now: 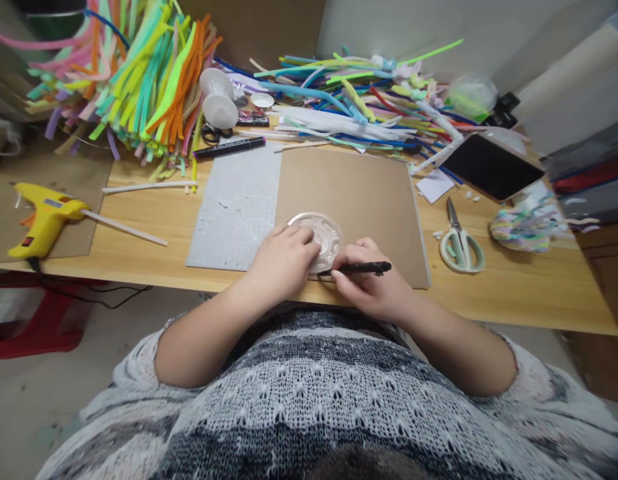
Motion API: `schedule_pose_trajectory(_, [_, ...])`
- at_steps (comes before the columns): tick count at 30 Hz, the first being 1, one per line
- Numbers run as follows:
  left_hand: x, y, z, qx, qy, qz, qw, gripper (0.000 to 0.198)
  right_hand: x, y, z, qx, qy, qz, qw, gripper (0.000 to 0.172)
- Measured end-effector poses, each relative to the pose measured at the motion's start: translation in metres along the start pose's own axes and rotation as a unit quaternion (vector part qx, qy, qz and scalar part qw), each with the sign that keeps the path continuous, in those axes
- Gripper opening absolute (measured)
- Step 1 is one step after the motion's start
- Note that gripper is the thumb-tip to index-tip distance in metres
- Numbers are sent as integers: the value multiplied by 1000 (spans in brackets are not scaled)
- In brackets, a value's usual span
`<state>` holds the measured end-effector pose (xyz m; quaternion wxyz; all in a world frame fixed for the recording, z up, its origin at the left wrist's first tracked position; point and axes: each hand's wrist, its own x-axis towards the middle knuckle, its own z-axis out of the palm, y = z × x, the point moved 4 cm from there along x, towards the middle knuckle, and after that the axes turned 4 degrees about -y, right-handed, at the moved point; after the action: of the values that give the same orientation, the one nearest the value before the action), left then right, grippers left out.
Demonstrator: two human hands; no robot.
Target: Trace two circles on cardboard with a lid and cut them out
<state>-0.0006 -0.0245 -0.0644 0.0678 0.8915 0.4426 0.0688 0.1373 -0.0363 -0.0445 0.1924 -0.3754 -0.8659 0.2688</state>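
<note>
A round clear plastic lid [323,235] lies flat on a brown cardboard sheet [359,193] near the table's front edge. My left hand [283,260] rests on the lid's left side with its fingers curled down, pressing it in place. My right hand [371,283] is closed on a black pen [361,269], which lies almost level with its tip at the lid's lower right rim. A grey cutting mat [236,210] lies under the cardboard's left edge.
A yellow glue gun [43,220] sits at the left. Green-handled scissors [461,247] lie at the right, beside a dark tablet [491,167]. Several coloured pipe cleaners [149,80] and strips pile along the back. A black marker [229,147] and a clear spool [219,100] lie there too.
</note>
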Motion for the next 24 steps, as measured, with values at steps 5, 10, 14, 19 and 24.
schedule_pose_trajectory(5, [0, -1, 0, -3, 1, -4, 1000, 22, -5, 12, -5, 11, 23, 36, 999, 3])
schedule_pose_trajectory(10, [0, -2, 1, -6, 2, -2, 1000, 23, -8, 30, -16, -9, 74, 63, 995, 6])
schedule_pose_trajectory(14, [0, -2, 1, -5, 2, -1, 1000, 22, -1, 41, -24, -26, 99, 81, 992, 7])
schedule_pose_trajectory(19, [0, -1, 0, -7, 10, 2, 1000, 22, 13, 47, -32, -69, 112, 59, 990, 9])
schedule_pose_trajectory(24, [1, -1, 0, -8, 14, 3, 1000, 21, 15, 45, -33, -127, 98, 39, 986, 8])
